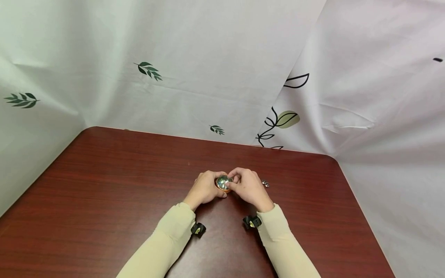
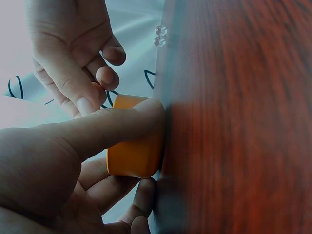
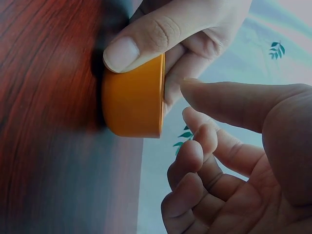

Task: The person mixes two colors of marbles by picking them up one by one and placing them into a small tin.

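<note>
A small orange cup (image 3: 131,105) with a rounded base stands on the table, filled with shiny clear glass balls (image 1: 223,182). My left hand (image 1: 206,187) grips it from the left, thumb on the near side and fingers round the far side. Over the cup's right rim hovers my right hand (image 1: 248,187). Its thumb and forefinger tips are close together but apart, and nothing shows between them in the right wrist view. Right of this hand, a pair of clear glass balls (image 1: 265,183) lies on the table, also seen in the left wrist view.
The dark red wooden table (image 1: 114,185) has rounded far corners. White cloth (image 1: 208,58) with a leaf print hangs behind it and along both sides. Black camera mounts (image 1: 198,229) sit on both wrists, over pale sleeves.
</note>
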### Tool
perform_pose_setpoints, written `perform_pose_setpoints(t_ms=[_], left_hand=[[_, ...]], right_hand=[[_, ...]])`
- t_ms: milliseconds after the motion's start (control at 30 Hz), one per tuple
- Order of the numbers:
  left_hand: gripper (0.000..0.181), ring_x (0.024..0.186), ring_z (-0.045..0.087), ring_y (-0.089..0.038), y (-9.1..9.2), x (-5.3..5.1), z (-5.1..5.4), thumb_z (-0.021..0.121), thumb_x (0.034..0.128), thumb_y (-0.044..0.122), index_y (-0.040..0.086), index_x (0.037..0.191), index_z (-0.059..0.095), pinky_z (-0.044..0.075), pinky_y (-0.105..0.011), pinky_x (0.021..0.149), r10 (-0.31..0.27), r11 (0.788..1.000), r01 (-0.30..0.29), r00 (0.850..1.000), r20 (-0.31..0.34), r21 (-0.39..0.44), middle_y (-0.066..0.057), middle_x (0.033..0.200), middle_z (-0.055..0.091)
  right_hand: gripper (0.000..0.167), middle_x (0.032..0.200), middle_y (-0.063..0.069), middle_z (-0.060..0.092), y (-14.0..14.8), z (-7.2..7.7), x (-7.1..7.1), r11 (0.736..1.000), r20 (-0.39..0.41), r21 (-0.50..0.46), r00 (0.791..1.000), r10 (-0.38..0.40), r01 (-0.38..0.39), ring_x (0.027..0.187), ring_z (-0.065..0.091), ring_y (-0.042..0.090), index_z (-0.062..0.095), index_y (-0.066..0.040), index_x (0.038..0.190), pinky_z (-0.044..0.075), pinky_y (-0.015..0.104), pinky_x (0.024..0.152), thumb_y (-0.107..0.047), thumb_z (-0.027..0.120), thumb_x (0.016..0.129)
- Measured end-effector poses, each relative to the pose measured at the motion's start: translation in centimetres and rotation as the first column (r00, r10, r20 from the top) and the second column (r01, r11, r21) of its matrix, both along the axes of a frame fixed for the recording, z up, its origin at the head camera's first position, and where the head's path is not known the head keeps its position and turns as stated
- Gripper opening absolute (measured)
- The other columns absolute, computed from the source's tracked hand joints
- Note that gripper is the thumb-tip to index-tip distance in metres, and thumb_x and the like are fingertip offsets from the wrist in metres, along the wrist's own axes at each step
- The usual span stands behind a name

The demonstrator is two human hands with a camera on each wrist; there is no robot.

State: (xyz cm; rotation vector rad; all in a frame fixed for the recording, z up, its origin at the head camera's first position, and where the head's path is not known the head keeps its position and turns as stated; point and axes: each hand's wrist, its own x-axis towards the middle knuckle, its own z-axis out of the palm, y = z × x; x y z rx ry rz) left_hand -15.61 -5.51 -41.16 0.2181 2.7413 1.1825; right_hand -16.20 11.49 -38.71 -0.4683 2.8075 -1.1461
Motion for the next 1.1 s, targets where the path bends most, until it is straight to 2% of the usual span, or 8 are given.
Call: perform_pose_setpoints(t_ms=[267, 1100], left_hand=[[0.055, 0.096, 0.062, -0.026, 0.0, 0.0, -0.1, 0.095, 0.0682, 0.018, 0.022, 0.119, 0.074, 0.048, -0.045, 0.085, -0.010, 1.000, 0.010, 1.000, -0.023, -0.002, 0.000, 0.105, 0.073], [0.053, 0.101, 0.059, -0.031, 0.0, 0.1, 0.0, 0.095, 0.0674, 0.018, 0.025, 0.116, 0.075, 0.044, -0.050, 0.089, -0.016, 1.000, 0.016, 0.999, -0.039, -0.011, 0.003, 0.101, 0.072]], right_hand=[[0.011, 0.070, -0.003, 0.057, 0.3, 0.3, 0.2, 1.000, -0.007, -0.003, 1.000, -0.003, 0.003, 0.057, 0.051, 0.012, 0.074, -0.008, 0.095, 0.043, 0.030, 0.056, -0.009, 0.079, 0.085], [0.014, 0.070, -0.002, 0.057, 1.6, 0.5, 0.5, 0.999, -0.010, -0.004, 0.999, -0.043, 0.043, 0.058, 0.051, 0.013, 0.074, -0.011, 0.094, 0.043, 0.029, 0.058, -0.012, 0.082, 0.083]])
